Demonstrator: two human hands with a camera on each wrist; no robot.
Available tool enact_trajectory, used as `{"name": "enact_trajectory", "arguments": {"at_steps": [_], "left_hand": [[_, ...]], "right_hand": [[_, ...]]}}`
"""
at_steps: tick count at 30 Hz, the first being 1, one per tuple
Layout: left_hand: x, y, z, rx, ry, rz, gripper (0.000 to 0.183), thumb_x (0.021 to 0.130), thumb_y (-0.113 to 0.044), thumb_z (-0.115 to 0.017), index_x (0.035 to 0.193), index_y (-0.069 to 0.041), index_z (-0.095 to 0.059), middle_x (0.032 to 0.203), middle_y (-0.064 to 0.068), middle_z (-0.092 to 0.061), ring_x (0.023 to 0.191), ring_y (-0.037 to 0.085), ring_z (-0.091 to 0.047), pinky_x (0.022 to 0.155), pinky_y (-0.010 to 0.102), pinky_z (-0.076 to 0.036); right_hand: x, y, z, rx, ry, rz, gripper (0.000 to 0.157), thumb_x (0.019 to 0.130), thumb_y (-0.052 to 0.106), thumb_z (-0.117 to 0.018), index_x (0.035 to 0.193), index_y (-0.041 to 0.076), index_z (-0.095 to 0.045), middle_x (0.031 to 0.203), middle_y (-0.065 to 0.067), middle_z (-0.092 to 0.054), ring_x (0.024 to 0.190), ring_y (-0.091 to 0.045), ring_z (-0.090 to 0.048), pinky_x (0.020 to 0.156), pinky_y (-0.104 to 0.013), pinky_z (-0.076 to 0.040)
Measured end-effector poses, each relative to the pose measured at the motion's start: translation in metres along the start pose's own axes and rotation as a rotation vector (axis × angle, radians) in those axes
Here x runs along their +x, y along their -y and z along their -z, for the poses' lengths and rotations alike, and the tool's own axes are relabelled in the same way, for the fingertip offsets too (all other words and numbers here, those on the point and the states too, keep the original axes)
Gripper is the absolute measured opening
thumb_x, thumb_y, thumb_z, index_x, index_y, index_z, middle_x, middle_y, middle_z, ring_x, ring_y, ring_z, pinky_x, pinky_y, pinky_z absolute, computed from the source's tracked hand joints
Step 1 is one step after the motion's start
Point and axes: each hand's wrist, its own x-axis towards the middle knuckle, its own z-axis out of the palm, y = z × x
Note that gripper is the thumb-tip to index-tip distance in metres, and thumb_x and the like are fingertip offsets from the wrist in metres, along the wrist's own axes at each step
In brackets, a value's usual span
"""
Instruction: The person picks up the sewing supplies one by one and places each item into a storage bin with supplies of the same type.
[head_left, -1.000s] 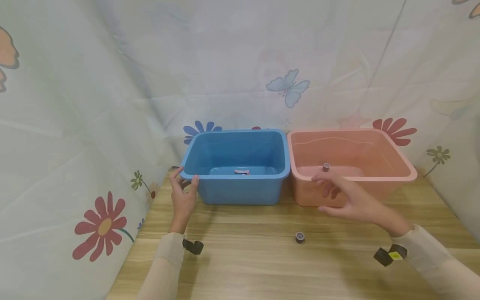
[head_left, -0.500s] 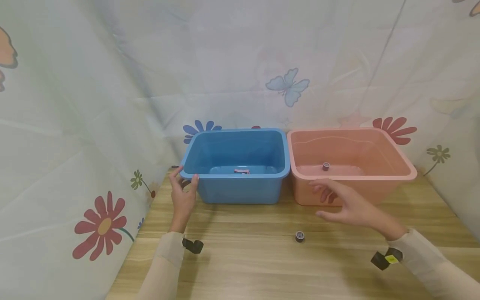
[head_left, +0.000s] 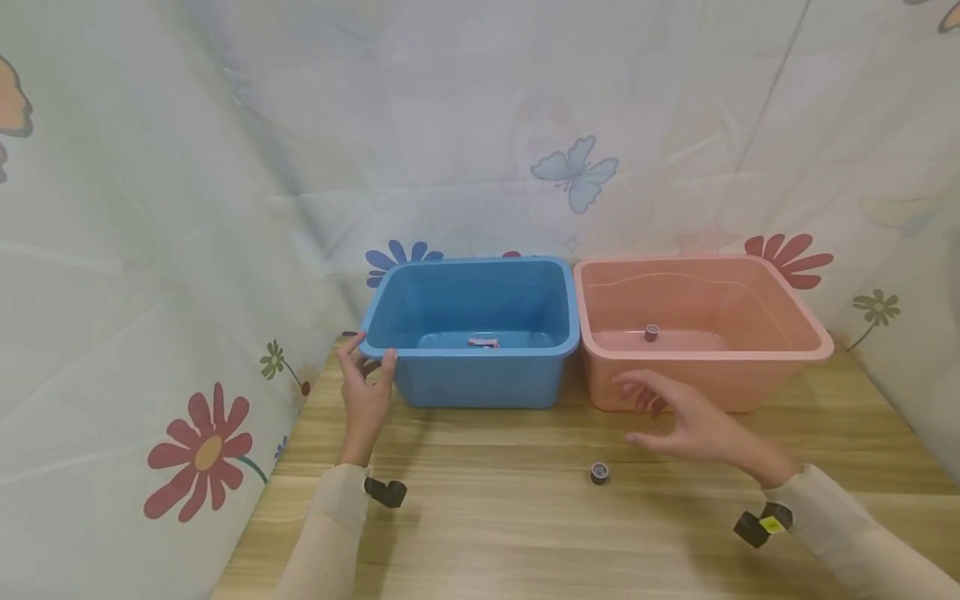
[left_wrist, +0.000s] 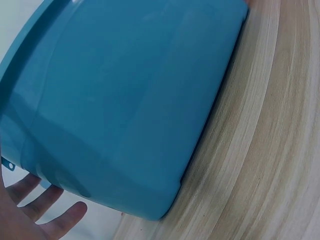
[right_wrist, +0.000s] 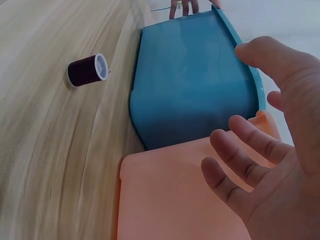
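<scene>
My left hand (head_left: pixel 366 407) holds the left front corner of the blue bin (head_left: pixel 480 379), thumb on the front and fingers at the left side. In the left wrist view its fingers (left_wrist: pixel 44 204) show beside the bin wall. My right hand (head_left: pixel 686 421) hovers before the pink bin (head_left: pixel 750 377) with fingers spread and slightly bent, holding nothing. A dark thread spool (head_left: pixel 599 473) with a white end stands on the table, left of and nearer than that hand; the right wrist view shows this spool (right_wrist: pixel 88 70) larger. Another small spool (head_left: pixel 652 333) sits inside the pink bin.
A small pink-and-white item (head_left: pixel 483 342) lies in the blue bin, its kind unclear. Both bins stand side by side at the back of the wooden table (head_left: pixel 480 517), against a patterned curtain (head_left: pixel 450 125).
My right hand has drawn back slightly toward me and left, away from the pink bin's rim, lowering toward the table. The left hand, bins and spools have stayed put.
</scene>
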Motion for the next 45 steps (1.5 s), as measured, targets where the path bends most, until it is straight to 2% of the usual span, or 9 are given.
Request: {"name": "enact_trajectory", "arguments": {"at_steps": [10,16,22,28,35,41,45], "left_hand": [[0.002,0.004,0.000,-0.009,-0.004,0.009,0.062,0.103,-0.026,-0.063,0.152,-0.007,-0.031,0.143,0.031,-0.051,0.122,0.044,-0.057,0.090,0.052,-0.049],[0.002,0.004,0.000,-0.013,-0.002,0.018,0.063,0.102,-0.027,-0.064,0.153,-0.008,-0.031,0.144,0.030,-0.051,0.123,0.044,-0.056,0.091,0.054,-0.049],[0.002,0.004,0.000,-0.007,-0.006,0.009,0.064,0.102,-0.028,-0.064,0.153,-0.009,-0.031,0.145,0.029,-0.051,0.123,0.044,-0.056,0.092,0.056,-0.050],[0.002,0.005,0.000,-0.011,-0.006,0.011,0.064,0.102,-0.028,-0.065,0.153,-0.009,-0.031,0.145,0.028,-0.051,0.123,0.043,-0.057,0.092,0.055,-0.050],[0.002,0.005,0.000,-0.011,0.002,0.010,0.064,0.103,-0.028,-0.064,0.153,-0.009,-0.031,0.144,0.028,-0.052,0.123,0.043,-0.057,0.091,0.053,-0.049],[0.002,0.003,0.000,-0.016,-0.002,0.005,0.063,0.102,-0.027,-0.064,0.153,-0.007,-0.031,0.144,0.029,-0.052,0.122,0.043,-0.057,0.090,0.053,-0.049],[0.002,0.004,0.000,-0.013,-0.004,0.004,0.063,0.102,-0.028,-0.064,0.153,-0.008,-0.031,0.143,0.028,-0.052,0.122,0.044,-0.057,0.090,0.053,-0.049]], "right_hand": [[-0.001,-0.008,-0.010,-0.012,0.024,0.029,0.073,0.079,0.015,-0.090,0.142,0.008,-0.053,0.116,-0.001,-0.064,0.096,-0.012,-0.060,0.076,-0.035,-0.056],[-0.003,-0.014,-0.016,-0.026,0.036,0.042,0.075,0.080,0.022,-0.091,0.142,0.007,-0.053,0.121,0.005,-0.064,0.097,-0.008,-0.059,0.076,-0.033,-0.056],[-0.003,-0.018,-0.023,-0.010,0.041,0.079,0.077,0.078,0.020,-0.091,0.142,0.004,-0.052,0.125,0.001,-0.065,0.097,-0.008,-0.058,0.074,-0.033,-0.056],[-0.004,-0.021,-0.029,0.006,0.060,0.073,0.076,0.078,0.018,-0.091,0.141,0.002,-0.052,0.124,0.000,-0.063,0.097,-0.008,-0.058,0.074,-0.036,-0.057],[-0.005,-0.026,-0.036,-0.005,0.079,0.085,0.075,0.079,0.017,-0.090,0.141,0.001,-0.052,0.122,-0.002,-0.063,0.096,-0.010,-0.059,0.074,-0.037,-0.057],[-0.005,-0.026,-0.040,0.021,0.139,0.014,0.076,0.082,0.024,-0.088,0.146,0.012,-0.048,0.123,-0.003,-0.062,0.100,-0.021,-0.061,0.080,-0.041,-0.057],[-0.006,-0.028,-0.044,0.013,0.158,0.010,0.077,0.083,0.025,-0.088,0.148,0.015,-0.047,0.122,-0.008,-0.062,0.102,-0.028,-0.062,0.082,-0.043,-0.056]]}}
